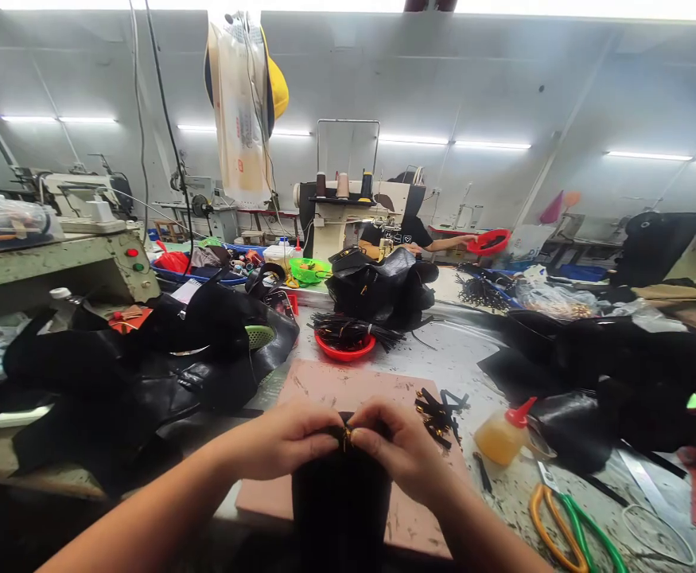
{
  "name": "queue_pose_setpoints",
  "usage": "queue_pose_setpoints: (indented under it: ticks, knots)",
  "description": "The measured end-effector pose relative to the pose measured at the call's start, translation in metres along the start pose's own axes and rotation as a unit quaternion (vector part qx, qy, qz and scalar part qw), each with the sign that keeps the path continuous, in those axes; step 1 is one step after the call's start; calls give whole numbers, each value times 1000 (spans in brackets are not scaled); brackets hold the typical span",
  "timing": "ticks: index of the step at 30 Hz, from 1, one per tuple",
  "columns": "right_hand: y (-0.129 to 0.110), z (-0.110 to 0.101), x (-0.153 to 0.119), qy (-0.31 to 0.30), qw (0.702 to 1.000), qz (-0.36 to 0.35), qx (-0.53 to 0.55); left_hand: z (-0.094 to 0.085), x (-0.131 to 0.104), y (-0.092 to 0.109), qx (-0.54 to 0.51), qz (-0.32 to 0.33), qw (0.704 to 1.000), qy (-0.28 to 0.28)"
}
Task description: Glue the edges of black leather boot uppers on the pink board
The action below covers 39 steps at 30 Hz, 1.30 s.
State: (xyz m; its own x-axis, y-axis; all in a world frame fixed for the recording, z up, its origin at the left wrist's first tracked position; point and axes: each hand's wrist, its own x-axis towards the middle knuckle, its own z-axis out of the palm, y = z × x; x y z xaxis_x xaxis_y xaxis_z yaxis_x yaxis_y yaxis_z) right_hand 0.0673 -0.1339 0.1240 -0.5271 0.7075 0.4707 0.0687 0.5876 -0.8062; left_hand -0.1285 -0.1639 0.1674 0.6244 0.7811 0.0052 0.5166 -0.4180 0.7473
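Observation:
My left hand [291, 436] and my right hand [398, 446] meet above a pinkish board [407, 485]. Between them, thumbs and fingers pinch the top edge of a black piece [341, 509], one hand on each side of a small gold-coloured metal part [348, 436]. The black piece hangs down toward the bottom of the view. Short black strips with gold-coloured bits [440, 414] lie in a pile at the board's right edge, beyond my right hand.
A glue bottle [503, 436] with red tip and scissors [571, 517] lie right. Behind the board stands a red bowl [346, 350] of black strips. Black pieces are heaped on both sides. Across the table, a person's hand touches a red basket [489, 242] near a sewing machine [324, 227].

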Motion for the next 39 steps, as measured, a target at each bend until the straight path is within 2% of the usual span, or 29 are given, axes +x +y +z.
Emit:
queue_pose_setpoints:
  ticks: [7, 9, 11, 14, 16, 18, 21, 25, 28, 32, 39]
  knots:
    - [-1, -12, -1, -58, 988, -145, -22, 5, -2, -12, -74, -9, 996, 49]
    - [-5, -11, -3, -81, 978, -179, -64, 6, -1, -14, -80, -10, 995, 55]
    - [-9, -10, -6, -94, 962, -209, -151, 6, -1, -15, -82, -4, 995, 57]
    - [-15, -9, -7, -82, 916, -274, -280, 6, -1, -15, -78, 5, 995, 55]
    - [-16, -10, -5, -64, 891, -323, -312, 5, 0, -12, -68, 4, 996, 59]
    - [-16, -10, -3, -49, 881, -356, -307, 4, 2, -10, -63, 7, 997, 53]
    - [-16, -7, -3, -12, 886, -366, -285, 4, 10, -6, -61, 0, 998, 31]
    - [-17, 2, -11, 33, 879, -355, -317, 13, 24, -4, -93, -58, 992, 62]
    - [-18, 9, -20, 19, 864, -352, -361, 22, 31, -6, -71, -93, 988, 97]
    - [-21, 14, -34, -14, 853, -373, -364, 32, 35, -11, -68, -148, 971, 174]
    - [-25, 9, -50, -69, 839, -411, -349, 40, 36, -11, -64, -147, 972, 174]
